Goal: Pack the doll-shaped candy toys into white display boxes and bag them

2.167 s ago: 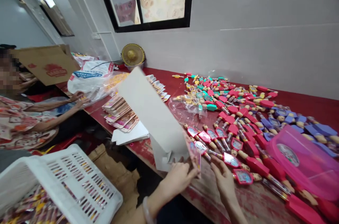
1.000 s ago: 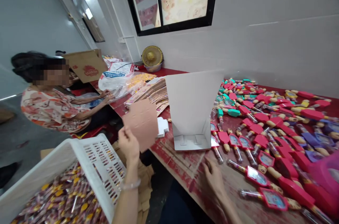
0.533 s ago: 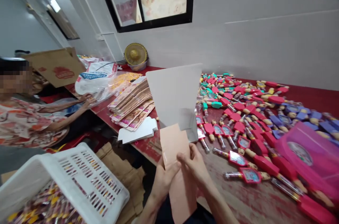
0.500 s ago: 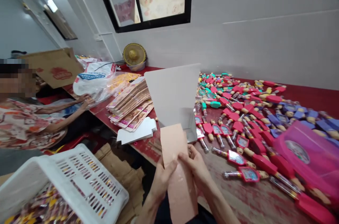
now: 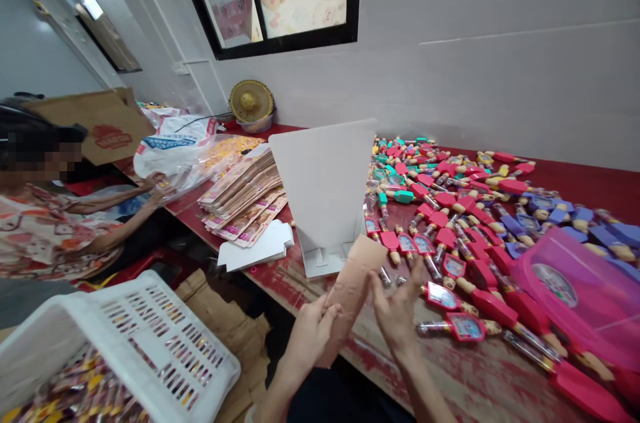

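"Sitting at the far left, is that a co-worker (image 5: 110,233)?"

"Yes, in a patterned top (image 5: 30,230). Nearer to us, a white slotted basket (image 5: 83,315) holds many small pieces (image 5: 100,390), some with yellow parts."

"And along the desk (image 5: 465,383)?"

"First a clear plastic bag (image 5: 195,173) near that person, then a stack of printed cards (image 5: 245,186), with flat white card pieces (image 5: 257,246) just in front."

"Where's the left hand (image 5: 310,330)?"

"Right of those, grasping a strip of brown cardboard (image 5: 353,283), fingers curled on it. The strip slants up to the right, in front of an upright white cardboard stand (image 5: 327,186)."

"How about the right hand (image 5: 397,313)?"

"Released, fingers spread, just beside the strip's edge; whether a fingertip touches it, I cannot tell."

"Beyond that?"

"Red toys (image 5: 445,236) lie spread out, then purple toys (image 5: 580,216) behind, and a pink translucent container (image 5: 585,296) near the right edge."
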Available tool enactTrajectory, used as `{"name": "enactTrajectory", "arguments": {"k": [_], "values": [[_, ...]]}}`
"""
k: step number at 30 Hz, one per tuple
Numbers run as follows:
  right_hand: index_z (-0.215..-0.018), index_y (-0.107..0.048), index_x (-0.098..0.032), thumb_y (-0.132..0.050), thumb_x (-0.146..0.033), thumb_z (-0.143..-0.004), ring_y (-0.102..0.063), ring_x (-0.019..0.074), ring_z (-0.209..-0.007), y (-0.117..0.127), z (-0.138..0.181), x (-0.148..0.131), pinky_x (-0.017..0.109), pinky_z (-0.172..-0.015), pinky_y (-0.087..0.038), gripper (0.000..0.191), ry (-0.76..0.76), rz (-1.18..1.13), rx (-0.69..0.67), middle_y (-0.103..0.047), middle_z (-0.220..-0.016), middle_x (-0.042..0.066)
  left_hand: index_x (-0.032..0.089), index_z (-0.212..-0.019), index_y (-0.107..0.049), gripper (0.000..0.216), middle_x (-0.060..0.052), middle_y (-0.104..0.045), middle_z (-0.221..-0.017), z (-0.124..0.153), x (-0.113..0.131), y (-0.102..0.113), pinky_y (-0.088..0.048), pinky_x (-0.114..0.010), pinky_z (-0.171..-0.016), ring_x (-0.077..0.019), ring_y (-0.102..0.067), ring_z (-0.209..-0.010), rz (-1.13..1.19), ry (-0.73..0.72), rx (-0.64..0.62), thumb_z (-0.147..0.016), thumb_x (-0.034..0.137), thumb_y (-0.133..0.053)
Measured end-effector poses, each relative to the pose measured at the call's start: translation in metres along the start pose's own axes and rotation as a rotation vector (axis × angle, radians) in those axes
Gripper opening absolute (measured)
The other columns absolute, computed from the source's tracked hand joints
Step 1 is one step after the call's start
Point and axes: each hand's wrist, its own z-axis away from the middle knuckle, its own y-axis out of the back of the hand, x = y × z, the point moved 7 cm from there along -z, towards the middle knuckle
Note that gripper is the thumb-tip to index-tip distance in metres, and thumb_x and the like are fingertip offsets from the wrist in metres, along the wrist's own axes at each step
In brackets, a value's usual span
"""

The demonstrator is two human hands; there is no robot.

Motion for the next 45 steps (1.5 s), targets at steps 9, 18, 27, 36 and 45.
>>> {"name": "enactTrajectory", "arguments": {"k": [9,18,27,36,45], "values": [[-0.118,-0.054,-0.020,-0.060,-0.071,-0.086,-0.064,0.0286,-0.099,0.031,-0.019,0.035,0.039,-0.085,-0.052,0.061,-0.278,-0.175,0.021,-0.067,-0.112,0.012,0.023,-0.137,-0.061,0.071,-0.015,-0.058,-0.145,-0.005,-0.051,0.058,-0.033,-0.056,-0.119,-0.0371,-0.045,-0.143,-0.071,0.019,0.644,-0.074,0.053,-0.078],[-0.092,-0.063,-0.020,-0.039,-0.072,-0.095,-0.058,0.0291,-0.102,-0.007,-0.046,0.020,0.044,-0.097,-0.044,0.057,-0.036,0.014,-0.174,-0.065,-0.102,0.011,0.011,-0.123,-0.068,0.069,-0.019,-0.067,-0.129,-0.033,-0.038,0.053,-0.050,-0.046,-0.107,-0.0361,-0.061,-0.125,0.217,0.073,0.316,-0.073,0.058,-0.078],[-0.095,-0.071,-0.015,-0.055,-0.076,-0.079,-0.064,0.0286,-0.092,-0.041,-0.081,0.070,0.041,-0.087,-0.050,0.065,-0.166,-0.102,-0.164,-0.072,-0.097,0.013,0.018,-0.135,-0.058,0.058,-0.016,-0.070,-0.124,-0.072,-0.063,0.061,-0.051,-0.043,-0.103,-0.0312,-0.066,-0.119,-0.080,0.056,0.508,-0.090,0.054,-0.058],[-0.076,-0.067,-0.017,-0.058,-0.074,-0.080,-0.060,0.0249,-0.072,-0.061,-0.080,0.075,0.034,-0.071,-0.048,0.058,-0.188,-0.015,-0.206,-0.066,-0.070,0.006,0.016,-0.093,-0.071,0.047,-0.014,-0.070,-0.105,-0.084,-0.090,0.082,-0.048,-0.046,-0.105,-0.0299,-0.064,-0.108,-0.044,-0.012,0.761,-0.090,0.057,-0.049],[-0.097,-0.056,-0.018,-0.060,-0.065,-0.076,-0.063,0.0300,-0.091,-0.089,-0.092,0.125,0.037,-0.080,-0.047,0.052,-0.369,0.176,-0.260,-0.068,-0.094,0.012,0.015,-0.108,-0.058,0.045,-0.013,-0.060,-0.112,-0.108,-0.123,0.093,-0.047,-0.050,-0.103,-0.0301,-0.058,-0.114,-0.115,0.154,0.961,-0.084,0.053,-0.065]]}}
